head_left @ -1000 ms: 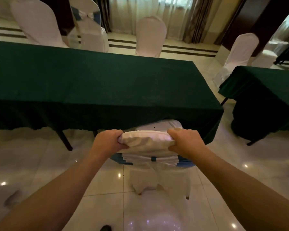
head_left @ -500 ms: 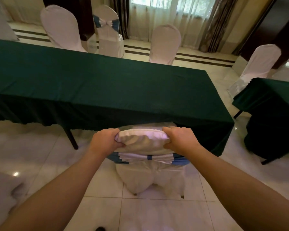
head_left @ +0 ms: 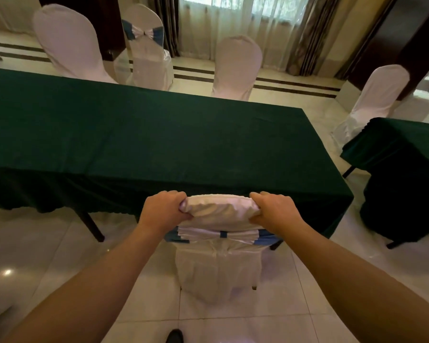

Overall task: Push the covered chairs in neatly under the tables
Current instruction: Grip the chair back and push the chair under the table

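Observation:
A chair in a white cover (head_left: 219,211) with a blue and white sash across its back stands in front of me, its seat hidden under the long table draped in dark green cloth (head_left: 144,134). My left hand (head_left: 162,209) grips the left top corner of the chair back. My right hand (head_left: 274,210) grips the right top corner. The top of the chair back sits right at the table's front edge.
Several white-covered chairs stand beyond the table, among them one with a blue sash (head_left: 146,48) and a plain one (head_left: 235,65). A second green-clothed table (head_left: 406,149) is at the right, a covered chair (head_left: 374,95) behind it. Dark table legs (head_left: 91,222) stand on the glossy tiled floor.
The chair has slid forward under the table, so its seat is now out of sight. Both hands kept their hold on the chair back and moved with it.

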A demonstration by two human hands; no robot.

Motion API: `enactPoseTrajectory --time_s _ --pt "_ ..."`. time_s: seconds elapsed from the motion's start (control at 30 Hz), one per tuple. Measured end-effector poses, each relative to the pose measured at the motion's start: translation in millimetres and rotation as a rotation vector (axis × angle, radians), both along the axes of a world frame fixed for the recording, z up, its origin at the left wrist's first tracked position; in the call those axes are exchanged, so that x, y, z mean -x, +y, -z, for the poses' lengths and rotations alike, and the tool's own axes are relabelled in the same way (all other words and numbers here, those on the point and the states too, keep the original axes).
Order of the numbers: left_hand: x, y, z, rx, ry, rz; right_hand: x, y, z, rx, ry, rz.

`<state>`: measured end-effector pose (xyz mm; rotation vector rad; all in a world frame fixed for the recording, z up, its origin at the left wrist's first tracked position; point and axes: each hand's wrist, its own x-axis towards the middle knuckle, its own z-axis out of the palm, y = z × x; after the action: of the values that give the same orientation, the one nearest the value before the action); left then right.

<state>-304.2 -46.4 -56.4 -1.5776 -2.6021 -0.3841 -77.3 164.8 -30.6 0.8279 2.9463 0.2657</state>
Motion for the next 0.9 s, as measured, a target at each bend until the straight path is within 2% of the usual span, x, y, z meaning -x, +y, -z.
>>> enactPoseTrajectory --time_s 0.2,0.4,0.9 --pt "42 44 -4 -0.027 0.030 0.092 40 44 4 0.017 0.014 0.086" --pt "53 87 -12 0.006 0.037 0.137 44 81 12 0.041 0.021 0.133" --pt "21 176 -22 0.104 0.080 0.078 27 172 18 0.143 0.044 0.138"
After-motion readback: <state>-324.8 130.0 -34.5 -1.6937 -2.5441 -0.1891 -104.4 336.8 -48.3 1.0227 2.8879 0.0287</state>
